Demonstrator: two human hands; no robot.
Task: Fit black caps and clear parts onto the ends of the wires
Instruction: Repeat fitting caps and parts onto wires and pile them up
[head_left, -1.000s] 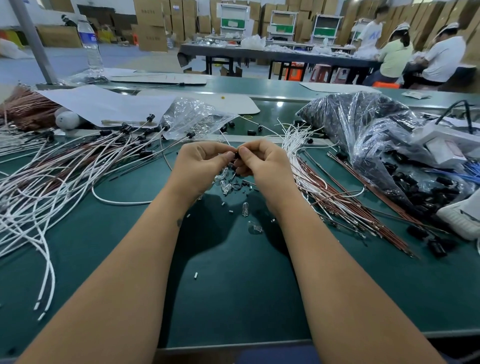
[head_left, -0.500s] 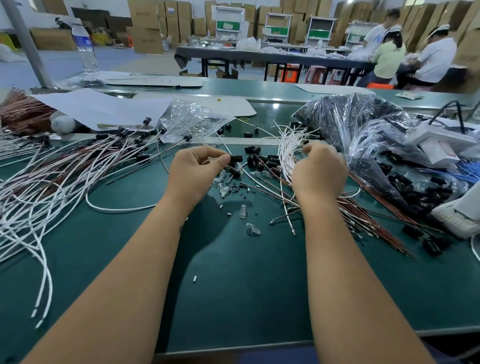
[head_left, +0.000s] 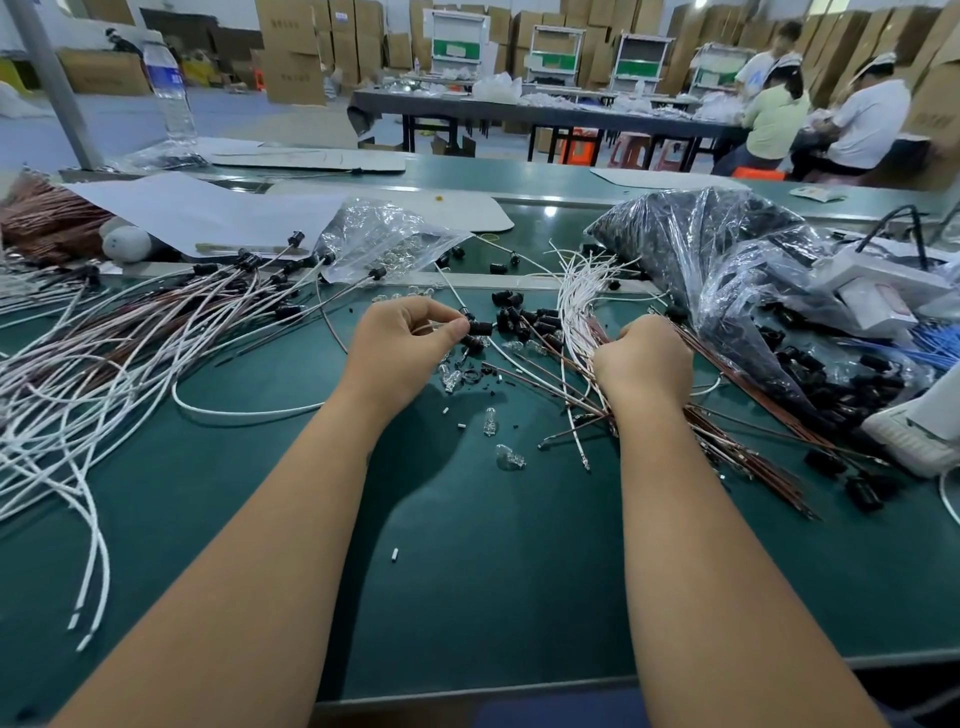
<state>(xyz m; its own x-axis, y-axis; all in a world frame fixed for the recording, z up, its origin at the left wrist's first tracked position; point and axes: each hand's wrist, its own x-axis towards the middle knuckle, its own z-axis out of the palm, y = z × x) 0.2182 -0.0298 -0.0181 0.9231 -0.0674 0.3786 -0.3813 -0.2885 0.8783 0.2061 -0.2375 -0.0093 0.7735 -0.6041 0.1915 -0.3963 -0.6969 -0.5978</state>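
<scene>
Both hands worked apart: my left hand (head_left: 402, 343) pinched a black cap (head_left: 480, 328) ready for fitting, while my right hand (head_left: 644, 358) curled into the uncapped wires (head_left: 576, 306) on the table (head_left: 493, 571), apparently picking one.

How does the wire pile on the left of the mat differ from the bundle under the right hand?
The left wire pile sprawls loosely; the right bundle is gathered, gripped by the right hand. Many left pile ends carry black caps; the right bundle's visible ends are bare. Both mix white and reddish-brown wires on the green mat.
</scene>
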